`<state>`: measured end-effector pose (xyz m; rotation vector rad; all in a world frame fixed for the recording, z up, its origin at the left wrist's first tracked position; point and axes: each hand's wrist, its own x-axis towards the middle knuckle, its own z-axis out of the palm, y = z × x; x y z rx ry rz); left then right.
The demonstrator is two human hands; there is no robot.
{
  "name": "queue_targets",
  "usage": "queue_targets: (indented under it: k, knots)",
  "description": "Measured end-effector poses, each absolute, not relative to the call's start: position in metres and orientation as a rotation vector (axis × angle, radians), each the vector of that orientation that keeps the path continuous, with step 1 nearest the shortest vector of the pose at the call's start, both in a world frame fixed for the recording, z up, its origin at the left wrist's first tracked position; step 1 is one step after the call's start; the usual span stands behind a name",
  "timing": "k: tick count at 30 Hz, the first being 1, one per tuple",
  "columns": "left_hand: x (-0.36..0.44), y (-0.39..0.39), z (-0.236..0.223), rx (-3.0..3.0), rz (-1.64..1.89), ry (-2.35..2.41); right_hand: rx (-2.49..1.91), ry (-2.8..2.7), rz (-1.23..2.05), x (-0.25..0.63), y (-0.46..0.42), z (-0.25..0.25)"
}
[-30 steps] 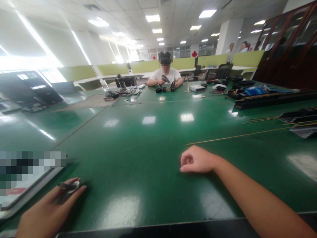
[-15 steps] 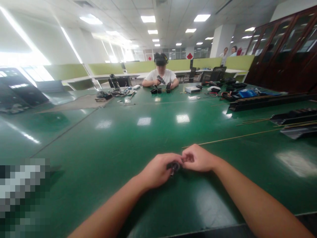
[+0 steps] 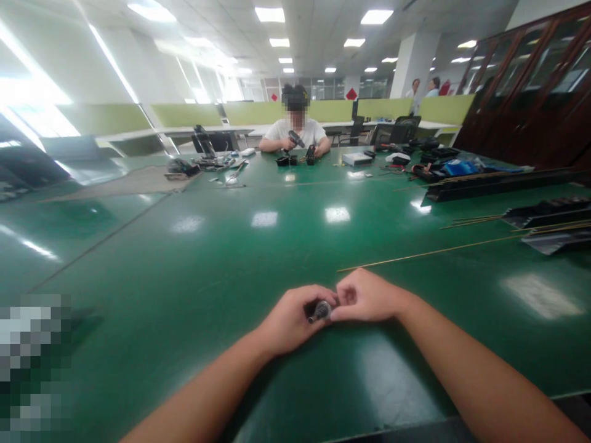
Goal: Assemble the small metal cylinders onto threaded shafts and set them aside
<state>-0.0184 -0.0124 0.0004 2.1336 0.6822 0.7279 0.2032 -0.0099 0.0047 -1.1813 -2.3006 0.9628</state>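
The left hand point(image 3: 292, 319) hides part of a small metal piece point(image 3: 322, 310), too blurred to identify; whether the right hand point(image 3: 368, 298) grips it is unclear. A pixelated object point(image 3: 28, 341) is cut by the lower-left edge, a grey channel point(image 3: 551, 242) by the right.

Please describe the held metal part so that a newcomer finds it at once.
Find the green table; over its near half is the left grip. The metal part sits within its curl. Unlike the long, thin gold rod beyond, it is short and grey.
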Motion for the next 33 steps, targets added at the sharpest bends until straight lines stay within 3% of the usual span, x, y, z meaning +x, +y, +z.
queue_targets:
  k: [33]
  knots:
    - [-0.024, -0.0154, 0.0053, 2.296, 0.852, 0.728, -1.207, -2.268, 0.934, 0.2084, -0.0107, 0.0059]
